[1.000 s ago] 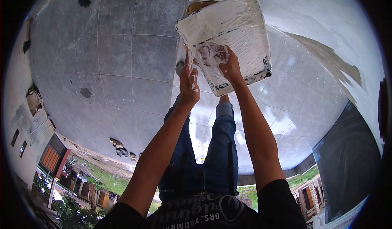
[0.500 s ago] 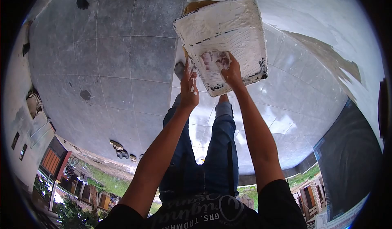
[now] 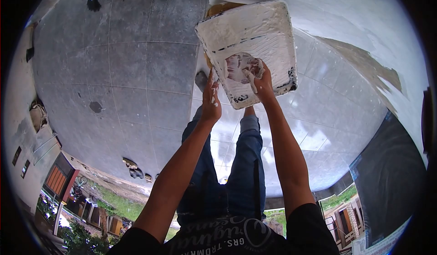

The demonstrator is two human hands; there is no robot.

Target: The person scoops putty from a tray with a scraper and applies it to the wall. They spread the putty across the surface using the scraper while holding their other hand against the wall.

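Note:
A white paint-coated tray (image 3: 255, 32) lies on the grey tiled floor in front of my legs. My left hand (image 3: 211, 98), smeared with white paint, grips the tray's near left edge. My right hand (image 3: 260, 80) presses a paint-soaked white rag (image 3: 240, 66) against the tray's near inner part, fingers spread over it. A yellow-brown object (image 3: 221, 7) peeks out from under the tray's far left corner.
Grey floor tiles (image 3: 123, 73) spread to the left, with dark spots and small debris (image 3: 134, 166). To the right the tiles are glossy, with a brownish patch (image 3: 364, 61). A dark panel (image 3: 387, 159) stands at the right. My jeans-clad legs (image 3: 227, 173) are below the tray.
My right hand has slid the rag slightly rightward and farther into the tray, exposing more smeared surface. The left hand has kept its hold on the tray's edge.

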